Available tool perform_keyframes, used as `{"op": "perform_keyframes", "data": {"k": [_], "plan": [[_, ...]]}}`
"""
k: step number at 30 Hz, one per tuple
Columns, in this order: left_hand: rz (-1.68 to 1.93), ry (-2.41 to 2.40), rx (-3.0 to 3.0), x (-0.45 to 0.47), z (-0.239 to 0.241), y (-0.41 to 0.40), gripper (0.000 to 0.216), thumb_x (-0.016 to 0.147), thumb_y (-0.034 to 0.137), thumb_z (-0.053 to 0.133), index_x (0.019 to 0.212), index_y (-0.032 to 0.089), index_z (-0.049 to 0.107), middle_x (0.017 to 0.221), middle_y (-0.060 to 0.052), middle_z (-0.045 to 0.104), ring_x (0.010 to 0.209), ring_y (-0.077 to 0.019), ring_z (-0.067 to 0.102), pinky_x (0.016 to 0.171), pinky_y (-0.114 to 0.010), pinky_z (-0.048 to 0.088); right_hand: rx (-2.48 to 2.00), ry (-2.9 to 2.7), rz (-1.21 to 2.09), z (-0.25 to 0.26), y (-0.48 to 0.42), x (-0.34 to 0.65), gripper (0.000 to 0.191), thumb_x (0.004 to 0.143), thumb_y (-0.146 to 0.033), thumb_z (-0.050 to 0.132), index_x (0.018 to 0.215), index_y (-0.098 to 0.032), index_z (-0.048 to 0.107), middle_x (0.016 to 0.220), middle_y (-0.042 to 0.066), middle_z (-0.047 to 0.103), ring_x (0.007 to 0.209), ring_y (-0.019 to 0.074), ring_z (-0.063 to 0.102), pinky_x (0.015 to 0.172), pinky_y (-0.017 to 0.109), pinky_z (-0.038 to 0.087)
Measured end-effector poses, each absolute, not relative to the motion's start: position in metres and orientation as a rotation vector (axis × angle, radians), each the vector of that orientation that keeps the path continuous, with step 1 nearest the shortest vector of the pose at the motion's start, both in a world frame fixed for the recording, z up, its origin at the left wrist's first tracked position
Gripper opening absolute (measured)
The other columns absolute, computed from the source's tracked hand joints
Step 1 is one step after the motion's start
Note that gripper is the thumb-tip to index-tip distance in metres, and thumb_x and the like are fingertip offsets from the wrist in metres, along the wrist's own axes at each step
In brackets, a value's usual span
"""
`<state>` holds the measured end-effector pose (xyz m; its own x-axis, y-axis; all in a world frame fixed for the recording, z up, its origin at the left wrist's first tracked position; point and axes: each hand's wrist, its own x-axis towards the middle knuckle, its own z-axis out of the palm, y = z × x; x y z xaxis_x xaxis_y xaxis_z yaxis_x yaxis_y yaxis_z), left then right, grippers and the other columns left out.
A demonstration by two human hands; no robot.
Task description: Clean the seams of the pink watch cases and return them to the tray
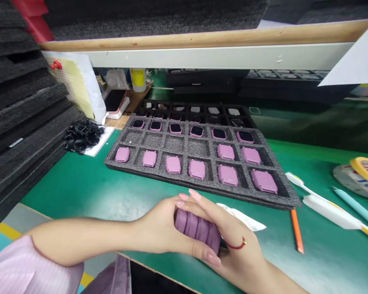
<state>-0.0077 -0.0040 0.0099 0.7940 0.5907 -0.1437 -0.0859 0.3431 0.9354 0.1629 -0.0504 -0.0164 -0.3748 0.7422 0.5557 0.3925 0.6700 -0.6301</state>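
Between both my hands is a short row of purple watch cases (196,227), pressed side by side above the table's front edge. My left hand (165,228) wraps them from the left, its thumb along the near side. From the right, my right hand (233,232) closes over them, fingers across the top, a red cord at its wrist. Beyond lies a black foam tray (174,143) with square pockets. Its front pockets hold pink watch cases (197,168) back side up; farther rows hold watches with dark screens (196,131). Several pockets in the second row are bare.
Black foam sheets (21,110) are stacked high at left, beside a heap of black rings (84,134). At right lie an orange stick (297,230), white brushes (331,210), a teal pen (355,206) and a tape roll (362,175). A shelf edge (190,57) spans above.
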Motion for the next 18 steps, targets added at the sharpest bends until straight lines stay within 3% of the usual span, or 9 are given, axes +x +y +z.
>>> {"op": "perform_keyframes", "data": {"k": [3, 6, 8, 11, 14, 18], "plan": [[0.456, 0.6, 1.201, -0.011, 0.01, -0.006, 0.041, 0.058, 0.025, 0.094, 0.093, 0.016, 0.074, 0.095, -0.005, 0.074, 0.098, -0.0238, 0.069, 0.094, -0.037, 0.054, -0.878, -2.051, 0.418, -0.015, -0.053, 0.163, 0.081, 0.092, -0.031, 0.068, 0.159, -0.024, 0.023, 0.14, 0.011, 0.062, 0.135, 0.0249, 0.055, 0.118, 0.047, 0.042], [0.556, 0.691, 1.351, -0.016, 0.012, -0.008, 0.051, 0.059, 0.022, 0.093, 0.105, 0.017, 0.074, 0.095, -0.003, 0.077, 0.092, -0.0212, 0.071, 0.087, -0.032, 0.056, -0.901, -1.945, 0.5, -0.01, -0.057, 0.164, 0.093, 0.082, -0.054, 0.074, 0.158, -0.026, 0.027, 0.147, 0.011, 0.054, 0.143, 0.0289, 0.045, 0.123, 0.049, 0.034], [0.622, 0.733, 1.504, -0.019, 0.014, -0.01, 0.053, 0.062, 0.025, 0.092, 0.111, 0.019, 0.073, 0.096, -0.003, 0.078, 0.088, -0.0192, 0.072, 0.084, -0.03, 0.056, -0.941, -1.757, 0.736, -0.008, -0.059, 0.165, 0.081, 0.089, -0.063, 0.06, 0.156, -0.03, 0.03, 0.15, 0.008, 0.051, 0.141, 0.0268, 0.047, 0.121, 0.045, 0.038], [0.683, 0.735, 1.705, -0.021, 0.017, -0.01, 0.05, 0.066, 0.03, 0.09, 0.112, 0.019, 0.073, 0.101, -0.004, 0.08, 0.09, -0.0191, 0.074, 0.086, -0.029, 0.056, -0.998, -1.425, 1.109, -0.01, -0.056, 0.165, 0.057, 0.099, -0.063, 0.038, 0.147, -0.034, 0.043, 0.141, 0.006, 0.059, 0.133, 0.0229, 0.055, 0.113, 0.04, 0.046], [0.729, 0.644, 1.815, -0.022, 0.017, -0.008, 0.045, 0.071, 0.026, 0.085, 0.114, 0.021, 0.071, 0.11, -0.004, 0.079, 0.1, -0.0193, 0.074, 0.092, -0.027, 0.056, -1.043, -1.199, 1.367, -0.013, -0.051, 0.162, 0.058, 0.096, -0.069, 0.035, 0.139, -0.032, 0.051, 0.129, 0.008, 0.066, 0.124, 0.0241, 0.062, 0.107, 0.041, 0.05], [0.779, 0.518, 1.887, -0.023, 0.013, -0.006, 0.041, 0.077, 0.02, 0.077, 0.118, 0.024, 0.069, 0.119, -0.003, 0.076, 0.113, -0.0194, 0.071, 0.096, -0.027, 0.055, -1.062, -1.118, 1.57, -0.016, -0.049, 0.16, 0.064, 0.094, -0.073, 0.036, 0.138, -0.03, 0.052, 0.124, 0.01, 0.069, 0.116, 0.026, 0.067, 0.103, 0.043, 0.053]]}}
